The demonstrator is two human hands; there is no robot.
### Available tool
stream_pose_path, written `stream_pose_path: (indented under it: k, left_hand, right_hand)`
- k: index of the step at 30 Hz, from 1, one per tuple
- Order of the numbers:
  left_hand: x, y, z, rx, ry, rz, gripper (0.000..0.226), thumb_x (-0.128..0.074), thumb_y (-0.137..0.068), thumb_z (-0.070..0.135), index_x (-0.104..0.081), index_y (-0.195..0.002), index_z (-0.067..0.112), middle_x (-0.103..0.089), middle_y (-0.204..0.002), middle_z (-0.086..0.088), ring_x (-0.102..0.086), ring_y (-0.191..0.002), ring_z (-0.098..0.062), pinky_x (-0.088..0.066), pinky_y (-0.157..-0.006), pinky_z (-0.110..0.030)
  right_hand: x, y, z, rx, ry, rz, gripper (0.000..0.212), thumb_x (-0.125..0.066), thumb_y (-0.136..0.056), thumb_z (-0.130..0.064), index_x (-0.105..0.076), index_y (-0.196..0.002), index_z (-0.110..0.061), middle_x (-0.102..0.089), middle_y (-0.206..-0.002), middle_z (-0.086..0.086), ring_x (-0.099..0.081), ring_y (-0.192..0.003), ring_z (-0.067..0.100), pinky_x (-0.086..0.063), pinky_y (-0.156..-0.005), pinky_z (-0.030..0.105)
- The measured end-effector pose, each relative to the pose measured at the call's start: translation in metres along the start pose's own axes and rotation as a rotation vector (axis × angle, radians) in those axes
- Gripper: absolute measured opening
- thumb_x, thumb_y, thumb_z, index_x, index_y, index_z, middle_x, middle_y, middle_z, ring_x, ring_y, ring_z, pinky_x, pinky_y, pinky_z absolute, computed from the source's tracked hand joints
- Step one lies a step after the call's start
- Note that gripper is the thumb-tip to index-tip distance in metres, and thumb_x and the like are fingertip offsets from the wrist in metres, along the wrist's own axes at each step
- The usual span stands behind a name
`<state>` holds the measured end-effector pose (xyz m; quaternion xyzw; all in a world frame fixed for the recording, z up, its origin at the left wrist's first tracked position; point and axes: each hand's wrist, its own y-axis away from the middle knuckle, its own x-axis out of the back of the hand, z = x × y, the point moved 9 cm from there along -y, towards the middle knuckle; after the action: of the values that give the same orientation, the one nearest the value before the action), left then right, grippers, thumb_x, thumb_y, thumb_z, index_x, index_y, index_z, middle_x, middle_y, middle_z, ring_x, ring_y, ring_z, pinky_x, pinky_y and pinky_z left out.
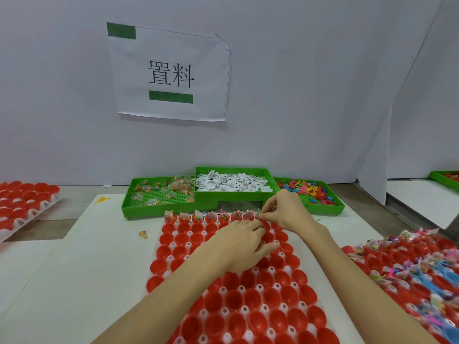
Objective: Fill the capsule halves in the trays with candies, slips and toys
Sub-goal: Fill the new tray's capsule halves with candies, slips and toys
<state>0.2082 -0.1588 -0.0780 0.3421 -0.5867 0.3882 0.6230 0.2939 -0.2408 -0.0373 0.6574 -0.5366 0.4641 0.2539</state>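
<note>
Your forearms reach forward over the white plastic tray (248, 291) of red capsule halves (233, 300), which lies on the white table (82, 256) right before you. Its far row already holds candy packets, slips and toys; the other cups are bare red. Your left hand (244, 244) rests palm down on the cups near that row, its fingers curled, though you cannot tell whether they hold anything. Your right hand (285, 209) pinches a small item at the far row's right end. Behind stand three green plastic bins: wrapped candies (164, 189), white printed slips (231, 182), colourful plastic toys (308, 189). On the wall, a white paper sign (171, 73) reads "置料", with green bars above and below.
</note>
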Motion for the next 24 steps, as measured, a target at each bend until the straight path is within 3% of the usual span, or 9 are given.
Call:
stream_pose_path:
  k: [3, 6, 8, 11, 14, 18, 20, 22, 24]
  left_hand:
    - [0.004, 0.002, 0.000, -0.015, 0.010, 0.043, 0.069, -0.022, -0.107, 0.058, -0.045, -0.150, 0.009, -0.043, -0.158, -0.003, -0.038, -0.145, -0.021, -0.028, -0.121, -0.038]
    - [0.009, 0.004, -0.001, -0.021, 0.022, 0.071, 0.069, -0.022, -0.107, 0.058, -0.043, -0.152, 0.011, -0.039, -0.161, -0.002, -0.034, -0.148, -0.018, -0.026, -0.122, -0.037]
    - [0.012, 0.007, -0.001, -0.019, 0.037, 0.082, 0.067, -0.023, -0.107, 0.056, -0.042, -0.153, 0.011, -0.038, -0.162, -0.002, -0.032, -0.149, -0.017, -0.026, -0.124, -0.036]
    - [0.021, 0.018, 0.001, -0.030, 0.077, 0.123, 0.061, -0.026, -0.109, 0.052, -0.044, -0.152, 0.013, -0.042, -0.159, 0.001, -0.035, -0.146, -0.014, -0.026, -0.123, -0.032]
    - [0.044, 0.037, -0.017, -0.016, 0.078, 0.294, 0.048, -0.032, -0.108, 0.046, -0.058, -0.139, 0.019, -0.058, -0.139, 0.006, -0.052, -0.128, -0.010, -0.041, -0.112, -0.028]
    - [0.086, 0.061, -0.111, 0.257, 0.076, 0.556, 0.023, -0.051, -0.105, 0.023, -0.070, -0.113, 0.014, -0.068, -0.111, 0.001, -0.063, -0.101, -0.015, -0.053, -0.089, -0.031]
    - [0.090, 0.068, -0.179, 0.468, 0.066, 0.505, 0.023, -0.054, -0.104, 0.018, -0.070, -0.116, 0.008, -0.069, -0.115, -0.008, -0.064, -0.101, -0.024, -0.051, -0.086, -0.035]
    - [0.077, 0.075, -0.238, 0.622, 0.058, 0.299, 0.029, -0.055, -0.104, 0.020, -0.067, -0.127, 0.008, -0.066, -0.130, -0.013, -0.062, -0.116, -0.031, -0.049, -0.097, -0.040]
    - [0.053, 0.082, -0.272, 0.656, 0.022, 0.061, 0.032, -0.060, -0.103, 0.028, -0.068, -0.131, 0.015, -0.065, -0.137, -0.008, -0.060, -0.121, -0.027, -0.046, -0.101, -0.033]
  right_hand:
    - [0.016, 0.005, 0.007, -0.021, -0.084, 0.040, 0.017, -0.076, -0.090, -0.030, -0.083, -0.093, -0.015, -0.079, -0.089, 0.002, -0.070, -0.080, 0.012, -0.058, -0.080, 0.026]
    - [0.036, 0.015, 0.015, -0.033, -0.200, 0.151, 0.023, -0.066, -0.098, -0.036, -0.081, -0.085, -0.025, -0.077, -0.074, 0.001, -0.072, -0.073, 0.025, -0.051, -0.065, 0.022]
    - [0.041, 0.029, 0.017, -0.010, -0.366, 0.229, 0.030, -0.061, -0.100, -0.037, -0.078, -0.078, -0.026, -0.076, -0.073, 0.000, -0.072, -0.072, 0.024, -0.057, -0.069, 0.030]
    - [0.026, 0.050, 0.028, -0.080, -0.902, 0.207, 0.046, -0.060, -0.099, -0.044, -0.072, -0.067, -0.013, -0.071, -0.072, 0.004, -0.067, -0.069, 0.022, -0.056, -0.067, 0.032]
    - [0.002, 0.062, 0.026, -0.198, -1.494, -0.001, 0.053, -0.059, -0.096, -0.053, -0.051, -0.059, -0.016, -0.046, -0.064, 0.002, -0.043, -0.057, 0.015, -0.042, -0.056, 0.025]
    - [0.001, 0.063, 0.010, -0.242, -1.891, -0.106, 0.052, -0.059, -0.098, -0.046, -0.043, -0.056, -0.019, -0.034, -0.060, -0.003, -0.030, -0.052, 0.012, -0.033, -0.049, 0.023]
    - [-0.001, 0.064, 0.005, -0.263, -1.907, -0.115, 0.049, -0.060, -0.097, -0.042, -0.043, -0.056, -0.019, -0.033, -0.061, -0.004, -0.030, -0.052, 0.012, -0.033, -0.048, 0.023]
    - [-0.005, 0.067, 0.004, -0.292, -1.911, -0.119, 0.048, -0.059, -0.097, -0.039, -0.042, -0.057, -0.019, -0.031, -0.062, -0.004, -0.030, -0.053, 0.012, -0.031, -0.048, 0.023]
    - [-0.008, 0.068, 0.006, -0.325, -1.913, -0.116, 0.048, -0.058, -0.098, -0.036, -0.042, -0.057, -0.018, -0.029, -0.064, -0.003, -0.028, -0.054, 0.011, -0.030, -0.049, 0.023]
